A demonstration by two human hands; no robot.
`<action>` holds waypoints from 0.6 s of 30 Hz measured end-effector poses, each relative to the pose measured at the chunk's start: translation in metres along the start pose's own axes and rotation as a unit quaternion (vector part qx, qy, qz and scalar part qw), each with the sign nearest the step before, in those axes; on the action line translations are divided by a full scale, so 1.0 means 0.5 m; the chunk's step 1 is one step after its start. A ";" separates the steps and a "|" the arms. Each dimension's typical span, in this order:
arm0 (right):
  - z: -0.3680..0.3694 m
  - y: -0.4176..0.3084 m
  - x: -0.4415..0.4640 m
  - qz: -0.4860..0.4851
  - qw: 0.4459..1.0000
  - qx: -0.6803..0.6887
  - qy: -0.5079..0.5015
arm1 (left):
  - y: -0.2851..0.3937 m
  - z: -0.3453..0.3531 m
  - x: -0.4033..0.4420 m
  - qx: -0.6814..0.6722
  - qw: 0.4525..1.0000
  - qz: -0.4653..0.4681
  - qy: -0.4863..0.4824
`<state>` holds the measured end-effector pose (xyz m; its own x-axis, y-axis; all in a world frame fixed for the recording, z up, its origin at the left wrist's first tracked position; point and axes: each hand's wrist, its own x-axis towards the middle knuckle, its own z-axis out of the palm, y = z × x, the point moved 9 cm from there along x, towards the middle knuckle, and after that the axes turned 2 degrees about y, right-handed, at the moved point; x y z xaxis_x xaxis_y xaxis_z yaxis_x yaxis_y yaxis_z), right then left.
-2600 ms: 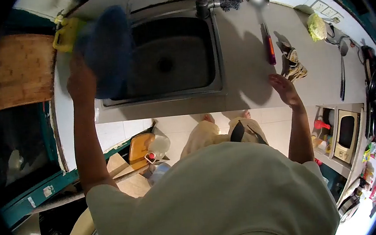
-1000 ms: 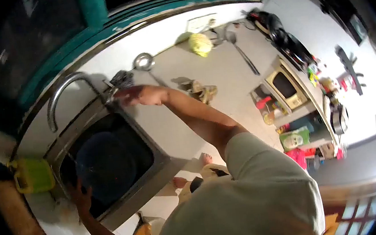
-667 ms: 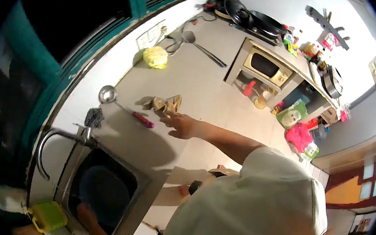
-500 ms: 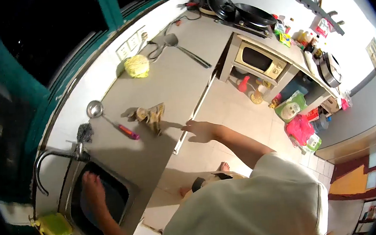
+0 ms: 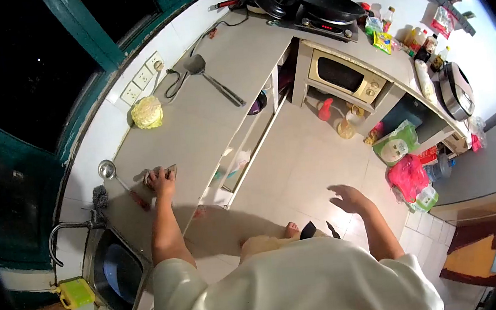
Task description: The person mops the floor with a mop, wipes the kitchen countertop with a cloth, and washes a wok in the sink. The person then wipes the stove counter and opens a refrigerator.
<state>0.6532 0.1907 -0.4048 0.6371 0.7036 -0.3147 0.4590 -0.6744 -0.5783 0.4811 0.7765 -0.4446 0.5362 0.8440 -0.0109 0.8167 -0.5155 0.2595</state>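
Observation:
My left hand [image 5: 161, 185] is on the grey counter, its fingers closed around a crumpled brown patterned cloth [image 5: 171, 170]. The hand covers most of that cloth. Beside it lies a ladle [image 5: 108, 169] with a red handle. My right hand [image 5: 349, 198] hangs above the tiled floor with its fingers spread and nothing in it. Farther along the counter are a cabbage [image 5: 147, 113] and a dark spatula [image 5: 218, 81].
The sink [image 5: 96, 268] and its curved faucet [image 5: 71, 225] are at the lower left. Along the counter's front edge, an open drawer [image 5: 253, 148] sticks out. A wok [image 5: 329, 6] sits on the lit cooktop [image 5: 326, 27]. Bags [image 5: 407, 170] stand on the floor at right.
My left hand has moved from over the sink to the counter and closed on the cloth. My right hand has swung right, away from the counter edge. The view has shifted.

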 end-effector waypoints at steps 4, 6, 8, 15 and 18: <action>-0.035 0.106 -0.031 0.124 0.985 0.122 -0.008 | 0.003 -0.031 -0.017 0.017 0.975 0.048 0.218; -0.041 0.137 -0.010 0.134 0.976 0.174 -0.003 | 0.023 -0.009 -0.007 -0.018 0.977 0.087 0.192; -0.051 0.129 0.062 0.078 0.984 0.157 0.011 | 0.064 0.005 -0.005 -0.071 0.950 0.190 0.237; -0.170 -0.225 0.532 -0.254 0.956 0.078 0.123 | 0.378 0.057 -0.024 -0.040 0.948 0.283 0.140; -0.178 -0.340 0.730 -0.181 0.961 -0.018 0.209 | 0.404 0.001 -0.022 0.055 0.962 0.252 0.087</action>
<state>0.8628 0.5421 -0.3542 0.6216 0.7468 0.2363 0.7133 -0.4150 -0.5648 0.6402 0.6631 -0.3927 0.8343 0.4892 0.2543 0.4844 -0.8706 0.0855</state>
